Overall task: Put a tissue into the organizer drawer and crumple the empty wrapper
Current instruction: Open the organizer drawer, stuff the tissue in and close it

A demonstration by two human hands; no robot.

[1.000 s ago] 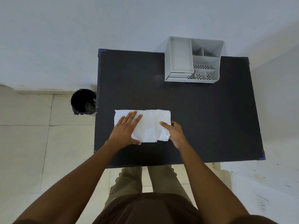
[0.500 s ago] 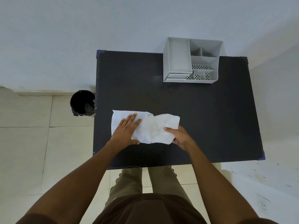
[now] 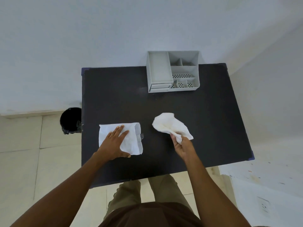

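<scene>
A white wrapper (image 3: 133, 138) lies flat on the black table (image 3: 205, 128) at the near left. My left hand (image 3: 115, 142) presses on it, palm down and fingers spread. My right hand (image 3: 182, 145) pinches a corner of a white tissue (image 3: 170, 125), which hangs loose and rumpled just above the table, fully clear of the wrapper. The grey organizer (image 3: 173, 71) stands at the table's far edge against the wall. Its small drawer (image 3: 159, 86) at the front left looks shut.
A black bin (image 3: 70, 119) with a liner stands on the tiled floor beside the table's left edge. A pale wall runs behind the table and along the right side. My legs are under the near edge.
My right hand has pulled the tissue out of the wrapper's right end and carried it to the right. My left hand stayed pressed on the wrapper.
</scene>
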